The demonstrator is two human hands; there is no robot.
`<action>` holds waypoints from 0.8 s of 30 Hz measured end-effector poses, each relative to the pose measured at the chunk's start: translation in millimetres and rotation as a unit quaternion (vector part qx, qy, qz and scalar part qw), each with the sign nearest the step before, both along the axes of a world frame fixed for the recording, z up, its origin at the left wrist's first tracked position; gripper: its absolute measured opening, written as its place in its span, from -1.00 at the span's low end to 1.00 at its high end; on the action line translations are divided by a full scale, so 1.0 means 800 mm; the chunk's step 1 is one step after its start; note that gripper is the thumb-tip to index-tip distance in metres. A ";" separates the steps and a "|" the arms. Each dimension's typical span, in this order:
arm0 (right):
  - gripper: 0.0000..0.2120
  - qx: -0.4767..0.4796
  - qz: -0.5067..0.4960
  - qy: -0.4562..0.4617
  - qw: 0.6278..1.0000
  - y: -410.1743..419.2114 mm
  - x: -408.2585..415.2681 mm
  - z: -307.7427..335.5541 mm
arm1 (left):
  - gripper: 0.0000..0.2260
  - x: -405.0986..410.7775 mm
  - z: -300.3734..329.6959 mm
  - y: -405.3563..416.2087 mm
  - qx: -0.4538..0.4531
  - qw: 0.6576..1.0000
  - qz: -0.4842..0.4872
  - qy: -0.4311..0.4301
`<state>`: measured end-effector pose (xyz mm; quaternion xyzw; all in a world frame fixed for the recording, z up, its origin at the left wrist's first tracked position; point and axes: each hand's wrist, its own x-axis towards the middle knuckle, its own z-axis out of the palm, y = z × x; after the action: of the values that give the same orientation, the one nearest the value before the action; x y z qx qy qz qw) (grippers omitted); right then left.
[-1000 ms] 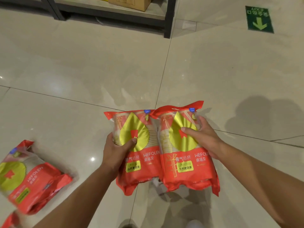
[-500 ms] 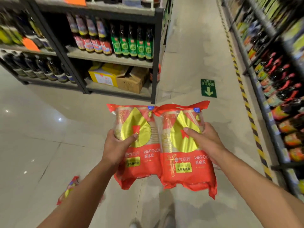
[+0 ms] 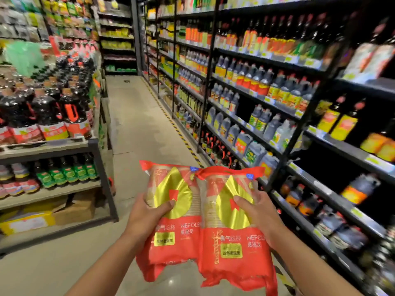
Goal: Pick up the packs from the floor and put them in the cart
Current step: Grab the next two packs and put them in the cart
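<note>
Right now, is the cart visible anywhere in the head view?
No. The left hand and right hand hold two red packs over the aisle floor between shelves; no cart shows.

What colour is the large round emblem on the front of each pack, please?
Gold, with a small red mark at its centre, on both the left pack and right pack; the head view shows it.

Pale tiled floor [image 3: 136, 129]; shelving units [image 3: 64, 146] stand on it both sides.
</note>
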<state>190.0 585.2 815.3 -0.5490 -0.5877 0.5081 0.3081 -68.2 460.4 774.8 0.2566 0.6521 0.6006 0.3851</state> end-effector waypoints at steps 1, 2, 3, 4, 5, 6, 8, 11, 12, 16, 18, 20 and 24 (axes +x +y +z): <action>-0.39 0.013 -0.024 -0.006 1.000 -0.002 0.034 0.015 | -0.49 0.027 0.015 0.012 0.005 1.000 -0.026 0.007; -0.45 0.023 -0.051 -0.016 0.998 -0.006 0.069 0.030 | -0.50 0.056 0.027 0.024 0.012 0.999 -0.049 0.015; -0.48 0.036 -0.077 -0.023 0.996 -0.009 0.104 0.044 | -0.52 0.085 0.038 0.035 0.020 0.997 -0.071 0.019; -0.50 0.048 -0.102 -0.028 0.993 -0.014 0.143 0.056 | -0.52 0.116 0.049 0.047 0.025 0.995 -0.092 0.022; -0.51 0.061 -0.127 -0.030 0.990 -0.020 0.184 0.066 | -0.51 0.150 0.061 0.056 0.026 0.993 -0.112 0.021; -0.52 0.067 -0.149 -0.026 0.986 -0.029 0.225 0.075 | -0.48 0.185 0.070 0.064 0.029 0.990 -0.135 0.020; -0.54 0.072 -0.192 -0.022 0.979 -0.047 0.312 0.089 | -0.38 0.266 0.089 0.079 0.041 0.983 -0.179 0.013; -0.57 0.086 -0.253 -0.031 0.963 -0.078 0.452 0.102 | -0.57 0.408 0.106 0.094 0.064 0.966 -0.249 0.018; -0.61 0.092 -0.269 -0.032 0.958 -0.088 0.501 0.104 | -0.62 0.456 0.109 0.098 0.066 0.960 -0.273 0.017; -0.66 0.092 -0.323 -0.056 0.940 -0.138 0.689 0.109 | -0.51 0.643 0.105 0.106 0.059 0.930 -0.363 -0.010; -0.57 0.083 -0.357 -0.071 0.928 -0.158 0.771 0.103 | -0.61 0.728 0.099 0.109 0.056 0.918 -0.392 -0.013; -0.48 0.065 -0.388 -0.087 0.915 -0.172 0.840 0.091 | -0.61 0.805 0.090 0.112 0.042 0.909 -0.415 -0.013; -0.50 0.032 -0.431 -0.072 0.899 -0.183 0.942 0.042 | -0.47 0.920 0.049 0.130 0.009 0.884 -0.467 -0.010</action>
<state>943.6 439.0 848.9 -0.7736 -0.3301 0.2655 0.4713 668.1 564.2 813.9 0.5291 0.4474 0.3596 0.6249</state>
